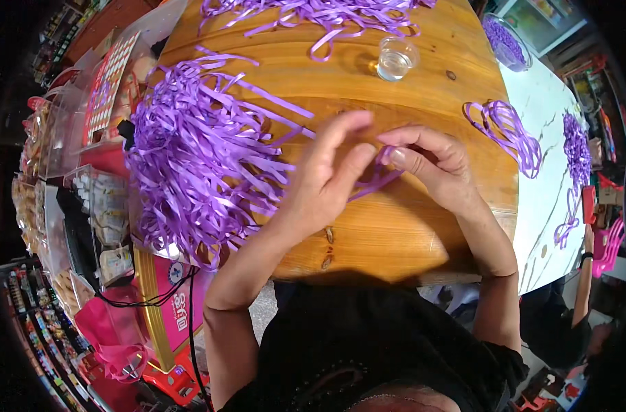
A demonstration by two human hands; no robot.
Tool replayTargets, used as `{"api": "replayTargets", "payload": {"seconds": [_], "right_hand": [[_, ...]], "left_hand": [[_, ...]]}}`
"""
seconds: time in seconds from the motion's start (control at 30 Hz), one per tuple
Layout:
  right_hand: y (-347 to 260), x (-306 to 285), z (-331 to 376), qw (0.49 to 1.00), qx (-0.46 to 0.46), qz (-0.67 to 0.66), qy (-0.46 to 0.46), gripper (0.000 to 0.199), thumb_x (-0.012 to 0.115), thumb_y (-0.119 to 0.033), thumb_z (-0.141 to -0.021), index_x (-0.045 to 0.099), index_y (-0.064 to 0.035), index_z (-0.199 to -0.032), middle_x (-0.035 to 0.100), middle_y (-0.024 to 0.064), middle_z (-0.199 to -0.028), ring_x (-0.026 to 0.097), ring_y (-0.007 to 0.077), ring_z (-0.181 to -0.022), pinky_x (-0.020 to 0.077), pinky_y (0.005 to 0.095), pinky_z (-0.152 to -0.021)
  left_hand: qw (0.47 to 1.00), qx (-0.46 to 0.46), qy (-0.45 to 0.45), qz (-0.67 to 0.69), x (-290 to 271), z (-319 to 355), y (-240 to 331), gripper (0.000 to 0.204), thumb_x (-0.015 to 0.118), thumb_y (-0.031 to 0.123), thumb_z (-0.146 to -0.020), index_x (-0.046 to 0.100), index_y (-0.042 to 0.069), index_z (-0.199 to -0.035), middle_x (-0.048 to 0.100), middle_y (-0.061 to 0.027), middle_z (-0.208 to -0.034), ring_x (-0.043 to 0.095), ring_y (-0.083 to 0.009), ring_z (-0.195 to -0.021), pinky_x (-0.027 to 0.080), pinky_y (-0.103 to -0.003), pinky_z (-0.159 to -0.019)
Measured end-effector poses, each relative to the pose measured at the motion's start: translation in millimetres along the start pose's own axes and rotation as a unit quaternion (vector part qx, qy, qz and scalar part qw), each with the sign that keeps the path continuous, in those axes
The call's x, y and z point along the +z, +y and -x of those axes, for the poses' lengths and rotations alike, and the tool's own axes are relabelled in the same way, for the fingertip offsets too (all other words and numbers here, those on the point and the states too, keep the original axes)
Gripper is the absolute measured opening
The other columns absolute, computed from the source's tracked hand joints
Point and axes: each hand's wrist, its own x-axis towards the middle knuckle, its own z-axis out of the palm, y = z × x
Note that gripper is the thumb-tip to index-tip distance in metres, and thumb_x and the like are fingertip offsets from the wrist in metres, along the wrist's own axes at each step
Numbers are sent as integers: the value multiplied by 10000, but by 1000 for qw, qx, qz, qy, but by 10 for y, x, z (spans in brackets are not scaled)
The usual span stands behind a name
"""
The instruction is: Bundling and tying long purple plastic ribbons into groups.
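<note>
Over the wooden table, my right hand pinches a narrow purple ribbon between thumb and fingertips. A small fold of that ribbon shows at the fingertips, and its tail hangs toward the tabletop. My left hand is just beside it, thumb and fingers apart, with nothing visible between them. Left of my left hand spreads a large heap of purple ribbons, and some strands reach behind that hand.
More purple ribbons lie at the far edge. A clear plastic cup stands beyond my hands. Looped ribbon is to the right. A white marbled table adjoins, with a bowl of purple pieces. Another person's arm shows at right.
</note>
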Motion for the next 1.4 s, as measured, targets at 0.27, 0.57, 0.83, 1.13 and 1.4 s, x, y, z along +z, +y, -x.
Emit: {"api": "replayTargets", "payload": {"seconds": [0.27, 0.57, 0.83, 1.13, 1.4], "right_hand": [[128, -372, 114, 996, 7, 80, 35, 182, 605, -23, -855, 639, -1, -1032, 623, 43, -884, 564, 86, -809, 443, 205, -707], [323, -391, 0, 992, -18, 121, 35, 170, 597, -11, -852, 640, 3, -1016, 624, 60, -852, 572, 110, -772, 444, 224, -680], [60, -169, -62, 981, -59, 180, 36, 225, 624, 9, -820, 633, -10, -1043, 646, 86, -845, 613, 171, -755, 470, 259, -658], [383, -454, 24, 964, -121, 235, 31, 165, 642, 6, -802, 658, -6, -966, 635, 90, -782, 595, 175, -699, 436, 255, -590], [227, -183, -78, 963, -148, 226, 19, 173, 636, 19, -796, 645, 0, -968, 631, 106, -798, 615, 207, -722, 466, 285, -618]], "left_hand": [[980, -173, -29, 94, -134, -4, -53, 72, 585, 48, -865, 621, -2, -826, 610, -42, -767, 556, -110, -700, 443, -246, -633], [890, 43, 17, -454, -449, -30, -315, 363, 658, 86, -760, 543, 25, -1098, 534, -161, -1051, 526, -322, -947, 427, -404, -821], [951, -182, -76, 239, 283, -11, -151, 178, 571, 73, -876, 570, -16, -1030, 549, -87, -926, 536, -153, -889, 415, -265, -765], [955, -74, -67, -280, -287, 16, -296, 159, 606, 78, -825, 618, 11, -968, 548, -114, -919, 528, -246, -862, 418, -331, -744], [990, -106, -57, 71, 275, -33, -78, 279, 573, 50, -859, 545, 10, -1133, 571, -147, -1026, 564, -259, -913, 446, -323, -789]]}}
